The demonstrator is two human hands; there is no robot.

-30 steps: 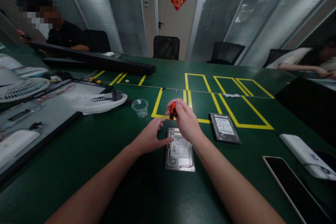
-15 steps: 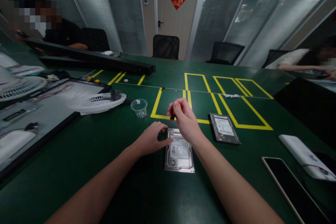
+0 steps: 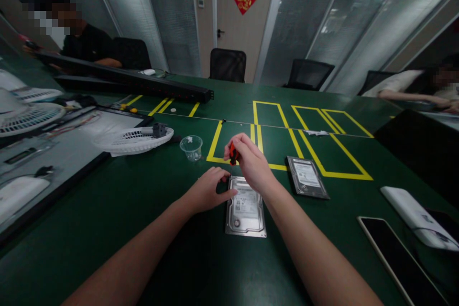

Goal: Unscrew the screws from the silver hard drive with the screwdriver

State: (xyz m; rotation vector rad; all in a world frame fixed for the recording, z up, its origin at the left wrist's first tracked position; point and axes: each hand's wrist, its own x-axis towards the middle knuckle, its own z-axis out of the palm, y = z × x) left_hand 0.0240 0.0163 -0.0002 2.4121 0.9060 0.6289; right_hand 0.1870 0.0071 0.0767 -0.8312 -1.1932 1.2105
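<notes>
A silver hard drive (image 3: pixel 246 213) lies flat on the green table in front of me, label side up. My left hand (image 3: pixel 210 188) grips its upper left edge, with the thumb on the top face and the fingers by the corner. Closed around the red and black handle of a screwdriver (image 3: pixel 234 154) is my right hand (image 3: pixel 250 158), just above the drive. The screwdriver points down, its thin shaft meeting the drive's upper left corner; the tip is too small to make out. A second hard drive (image 3: pixel 307 177) rests to the right, touched by neither hand.
Left of my hands stands a clear plastic cup (image 3: pixel 191 147). Beyond it are a white fan grille (image 3: pixel 134 140) and a large flat panel (image 3: pixel 68 153). A phone (image 3: pixel 398 258) and a white power bank (image 3: pixel 418 215) lie at right. Two people sit across the table (image 3: pixel 172 267).
My right hand has rolled slightly around the screwdriver, so more of its red handle shows. The left hand and the drive keep their places.
</notes>
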